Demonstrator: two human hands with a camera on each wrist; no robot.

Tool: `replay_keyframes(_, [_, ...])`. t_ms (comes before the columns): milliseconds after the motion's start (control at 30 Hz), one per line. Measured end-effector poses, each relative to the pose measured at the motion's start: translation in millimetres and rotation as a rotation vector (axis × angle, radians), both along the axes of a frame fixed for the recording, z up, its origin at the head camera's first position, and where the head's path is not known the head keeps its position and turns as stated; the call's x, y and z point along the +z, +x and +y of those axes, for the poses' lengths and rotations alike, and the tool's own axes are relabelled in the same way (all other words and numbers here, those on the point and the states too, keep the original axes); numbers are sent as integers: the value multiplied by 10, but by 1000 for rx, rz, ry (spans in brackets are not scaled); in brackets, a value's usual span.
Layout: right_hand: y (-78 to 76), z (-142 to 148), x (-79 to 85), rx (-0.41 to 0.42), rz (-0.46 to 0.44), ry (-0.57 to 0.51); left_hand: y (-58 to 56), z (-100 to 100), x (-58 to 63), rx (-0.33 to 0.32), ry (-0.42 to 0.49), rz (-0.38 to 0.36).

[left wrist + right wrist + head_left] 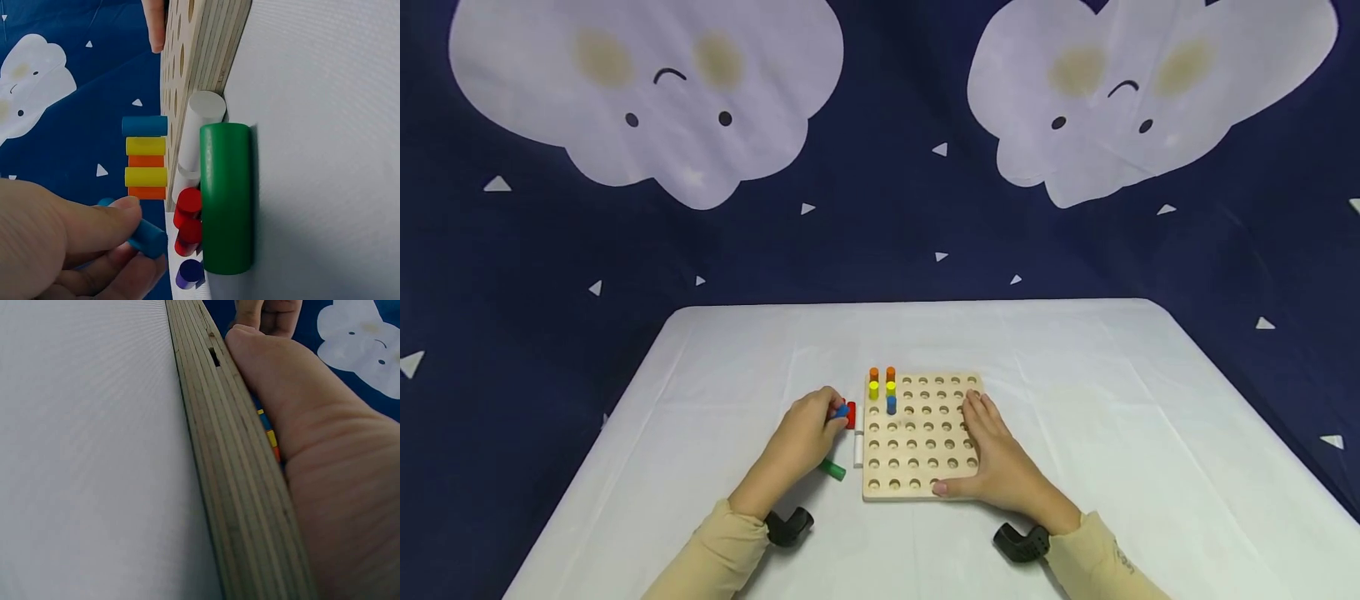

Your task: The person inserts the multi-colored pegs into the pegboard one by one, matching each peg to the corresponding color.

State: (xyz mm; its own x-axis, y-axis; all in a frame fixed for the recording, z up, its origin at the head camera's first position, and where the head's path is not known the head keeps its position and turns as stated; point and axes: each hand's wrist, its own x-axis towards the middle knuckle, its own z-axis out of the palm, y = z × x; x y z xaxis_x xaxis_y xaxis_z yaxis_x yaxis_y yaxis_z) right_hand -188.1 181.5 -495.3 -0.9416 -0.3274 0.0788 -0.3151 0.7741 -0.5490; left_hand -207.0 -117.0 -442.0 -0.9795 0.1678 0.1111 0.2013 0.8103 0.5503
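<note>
My left hand (pixel 805 427) pinches a blue peg (pixel 149 239) between thumb and fingers, just left of the wooden pegboard (pixel 901 495). The right hand (pixel 1003 467) rests on the board's right side, fingers spread over its top and thumb along the front edge. In the board's far-left holes stand two orange pegs (pixel 891 372), two yellow pegs (pixel 874 391) and one blue peg (pixel 891 406). Between left hand and board lie red pegs (pixel 189 206) and white pegs (pixel 858 452). A green peg (pixel 226 197) lies closer to the left wrist.
A purple peg (pixel 189 274) shows beyond the green one in the left wrist view. White cloth covers the table (pixel 1075 350). Behind it hangs a dark blue curtain (pixel 880 242) with clouds and small triangles. Each wrist carries a black camera (pixel 790 527).
</note>
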Motion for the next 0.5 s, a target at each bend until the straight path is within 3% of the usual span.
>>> replay_keyframes(233, [35, 42, -39, -30, -21, 3, -3, 45, 9, -12, 23, 15])
replay_keyframes(500, [-26, 15, -23, 11, -5, -6, 19, 3, 4, 19, 24, 33])
